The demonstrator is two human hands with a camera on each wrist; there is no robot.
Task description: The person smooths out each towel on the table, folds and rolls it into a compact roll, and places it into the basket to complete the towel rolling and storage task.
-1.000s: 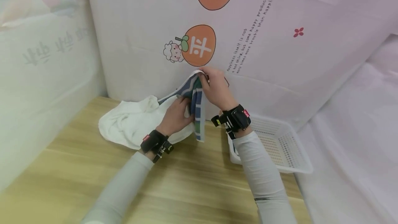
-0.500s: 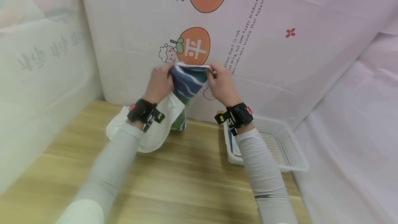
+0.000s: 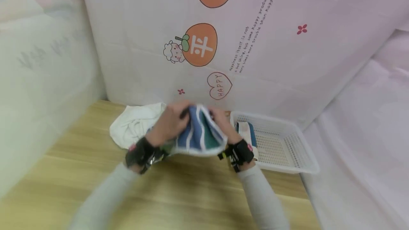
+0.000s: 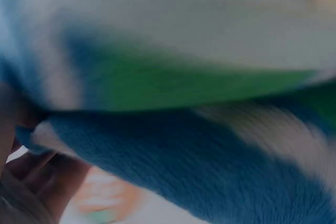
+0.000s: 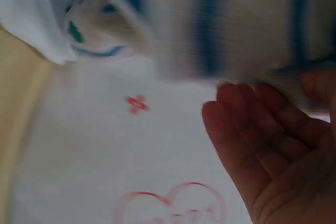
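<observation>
Both hands hold a towel striped in blue, green and white, raised in front of the body over the table. My left hand grips its left side; the fingers are blurred by motion. At the other side, my right hand pinches the edge, partly hidden behind the cloth. In the right wrist view the towel's paler face shows, with the right thumb and fingertips at its lower edge. Folds of the towel fill most of the left wrist view. Left of the hands, a crumpled white cloth lies on the table.
A white perforated plastic basket stands at the right, with a folded white and blue cloth along its left side. Behind the wooden table hangs a printed white sheet, and more white sheeting closes both sides.
The left hand has moved from the white cloth's side up to the towel's top edge. Both hands have since lowered the towel towards the body, apart from the white cloth, which stays behind.
</observation>
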